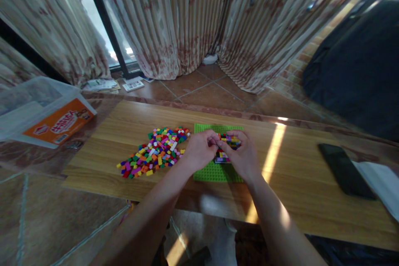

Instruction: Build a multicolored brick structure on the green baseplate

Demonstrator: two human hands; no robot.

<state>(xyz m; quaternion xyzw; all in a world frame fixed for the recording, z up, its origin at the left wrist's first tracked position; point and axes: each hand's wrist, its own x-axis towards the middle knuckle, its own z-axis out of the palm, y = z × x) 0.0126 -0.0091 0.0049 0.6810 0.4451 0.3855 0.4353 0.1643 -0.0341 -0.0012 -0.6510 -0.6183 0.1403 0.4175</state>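
Note:
My left hand (201,149) is over the left part of a green studded baseplate (208,173), its fingers curled into a pinch. My right hand (243,154) comes in from the other side, thumb and fingers closed close to the left fingertips. Whatever sits in either pinch is too small to make out. Beneath the fingers, a block of multicoloured toy bricks (222,159) stands on the baseplate, partly covered by both hands. Left of the baseplate spreads a loose pile of small coloured bricks (160,149).
The wooden table (299,166) carries a dark phone-like slab (346,170) and white paper (378,183) at the right. A clear plastic bin (46,112) with an orange label stands at the left. Curtains (187,20) hang behind; a dark covered shape (358,66) stands back right.

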